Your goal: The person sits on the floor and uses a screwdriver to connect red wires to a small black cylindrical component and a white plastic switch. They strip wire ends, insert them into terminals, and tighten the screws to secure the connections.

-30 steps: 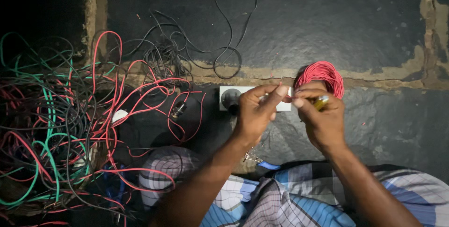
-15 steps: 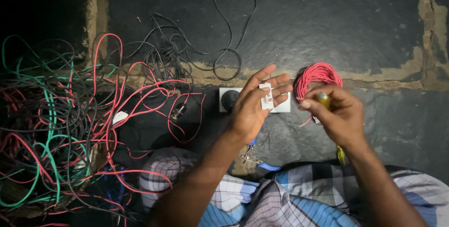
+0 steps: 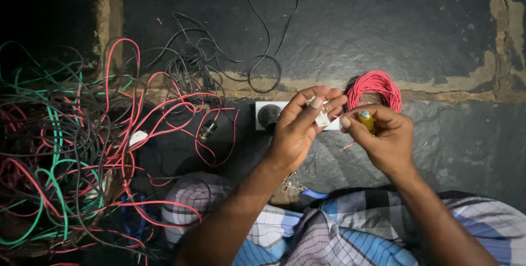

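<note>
White fitting (image 3: pixel 321 117) pinched in left hand (image 3: pixel 298 132).

Small white electrical fitting (image 3: pixel 320 113) — pinched upright in the left hand (image 3: pixel 298 129); yellow-handled screwdriver (image 3: pixel 366 120) — gripped in the right hand (image 3: pixel 383 137), tip toward the fitting.

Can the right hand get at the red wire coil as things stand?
Probably yes. The red wire coil lies on the floor just beyond the right hand, nothing between them. But its fingers already grip a yellow-handled tool, so it would need freeing first.
</note>
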